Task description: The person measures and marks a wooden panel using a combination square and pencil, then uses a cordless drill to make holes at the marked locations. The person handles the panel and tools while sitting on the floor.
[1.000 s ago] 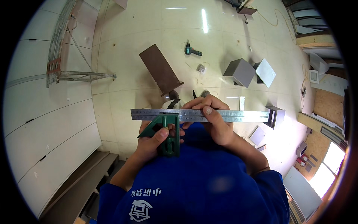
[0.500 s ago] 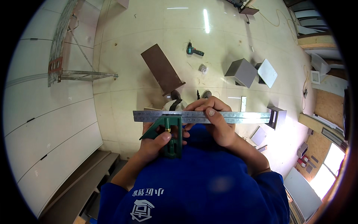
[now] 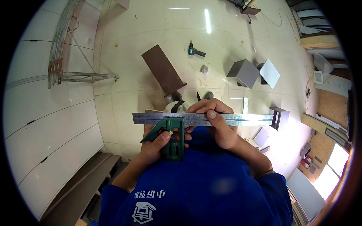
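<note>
A combination square is held in front of my blue shirt, its steel rule (image 3: 249, 119) lying crosswise and its green head (image 3: 176, 148) hanging below the rule. My left hand (image 3: 154, 146) wraps the head, thumb by the small brass knob (image 3: 171, 132). With thumb on the front face and fingers behind, my right hand (image 3: 218, 121) pinches the rule right of the head. Parts of the fingers of both hands are hidden behind the tool.
On the tiled floor lie a cordless drill (image 3: 196, 50), a crumpled clear bag (image 3: 204, 69) and a brown panel box (image 3: 162, 69). Grey boxes (image 3: 244, 71) stand at right. White cabinets (image 3: 52, 124) and a metal scaffold frame (image 3: 88, 77) line the left.
The rule has shifted slightly left and down at its left end. My left thumb has moved a little left, off the spot just below the brass knob. The right hand keeps its pinch.
</note>
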Demonstrator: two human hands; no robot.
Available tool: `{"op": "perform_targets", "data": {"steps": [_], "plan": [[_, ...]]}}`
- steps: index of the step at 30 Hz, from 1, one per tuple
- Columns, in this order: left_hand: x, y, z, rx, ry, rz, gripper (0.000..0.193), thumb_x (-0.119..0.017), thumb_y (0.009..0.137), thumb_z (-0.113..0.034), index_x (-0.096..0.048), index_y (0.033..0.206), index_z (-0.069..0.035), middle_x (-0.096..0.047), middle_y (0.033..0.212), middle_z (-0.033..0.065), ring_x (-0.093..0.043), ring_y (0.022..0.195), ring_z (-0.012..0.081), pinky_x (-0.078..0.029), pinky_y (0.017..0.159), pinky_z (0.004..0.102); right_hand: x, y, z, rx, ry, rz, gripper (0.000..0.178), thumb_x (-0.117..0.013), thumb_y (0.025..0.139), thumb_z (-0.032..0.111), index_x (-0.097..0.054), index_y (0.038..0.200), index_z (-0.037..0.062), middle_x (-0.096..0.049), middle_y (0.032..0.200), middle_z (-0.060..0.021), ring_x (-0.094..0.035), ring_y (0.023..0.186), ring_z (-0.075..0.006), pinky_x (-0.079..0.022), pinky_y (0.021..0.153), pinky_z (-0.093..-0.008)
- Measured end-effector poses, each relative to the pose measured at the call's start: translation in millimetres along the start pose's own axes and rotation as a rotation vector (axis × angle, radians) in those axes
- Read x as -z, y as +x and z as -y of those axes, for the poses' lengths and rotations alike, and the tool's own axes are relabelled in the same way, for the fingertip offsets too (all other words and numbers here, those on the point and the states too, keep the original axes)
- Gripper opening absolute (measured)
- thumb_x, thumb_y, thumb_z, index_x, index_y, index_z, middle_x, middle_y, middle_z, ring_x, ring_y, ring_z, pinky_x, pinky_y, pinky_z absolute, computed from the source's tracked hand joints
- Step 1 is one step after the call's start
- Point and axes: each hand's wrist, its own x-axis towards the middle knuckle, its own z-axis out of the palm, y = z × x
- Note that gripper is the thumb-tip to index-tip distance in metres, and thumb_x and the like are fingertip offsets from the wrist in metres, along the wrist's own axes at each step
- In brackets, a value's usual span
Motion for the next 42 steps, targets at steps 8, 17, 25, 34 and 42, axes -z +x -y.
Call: {"op": "perform_targets", "data": {"steps": [8, 17, 25, 34, 42], "plan": [[-0.4, -0.2, -0.6, -0.004, -0.002, -0.021, 0.046, -0.065, 0.09, -0.041, -0.053, 0.109, -0.001, -0.063, 0.102, 0.0195, -0.069, 0.094, 0.0284, -0.062, 0.077, 0.0413, 0.6, 0.3, 1.4, -0.008, 0.017, -0.002, 0.028, -0.041, 0.105, 0.023, -0.05, 0.095, -0.0018, -0.06, 0.114, -0.0237, -0.067, 0.091, -0.0216, -0.056, 0.082, -0.0329], [9.4, 0.4, 3.2, -0.003, -0.031, 0.045, 0.054, -0.065, 0.092, -0.035, -0.045, 0.124, 0.004, -0.061, 0.115, 0.0239, -0.067, 0.102, 0.0309, -0.061, 0.081, 0.0445, 1.1, 2.3, -0.3, -0.021, 0.041, 0.001, 0.026, -0.04, 0.105, 0.021, -0.048, 0.094, -0.001, -0.059, 0.114, -0.0237, -0.067, 0.092, -0.0225, -0.056, 0.082, -0.0333], [10.5, -0.1, 4.3, -0.016, -0.013, 0.046, 0.053, -0.064, 0.093, -0.034, -0.045, 0.124, 0.004, -0.061, 0.115, 0.0238, -0.068, 0.101, 0.03, -0.061, 0.082, 0.0438, 1.3, 2.6, -0.3, -0.021, 0.036, 0.011, 0.026, -0.04, 0.104, 0.021, -0.047, 0.092, -0.0007, -0.058, 0.115, -0.0237, -0.066, 0.092, -0.0224, -0.056, 0.083, -0.0333], [11.8, 0.3, 4.5, -0.003, -0.006, 0.067, 0.054, -0.064, 0.093, -0.034, -0.043, 0.125, 0.003, -0.06, 0.114, 0.0241, -0.068, 0.101, 0.0299, -0.061, 0.081, 0.0442, 2.8, 1.5, 0.7, -0.029, 0.018, 0.021, 0.026, -0.041, 0.104, 0.022, -0.048, 0.096, -0.0013, -0.057, 0.115, -0.0252, -0.066, 0.092, -0.0258, -0.056, 0.083, -0.0361], [14.3, -0.4, 9.6, -0.003, -0.017, 0.048, 0.058, -0.063, 0.094, -0.036, -0.035, 0.129, 0.0, -0.058, 0.118, 0.0241, -0.067, 0.103, 0.0314, -0.061, 0.082, 0.0456, 5.3, 0.7, -3.2, -0.029, 0.004, 0.031, 0.026, -0.042, 0.103, 0.024, -0.048, 0.098, -0.001, -0.056, 0.115, -0.0281, -0.066, 0.094, -0.0327, -0.057, 0.083, -0.0418]]}}
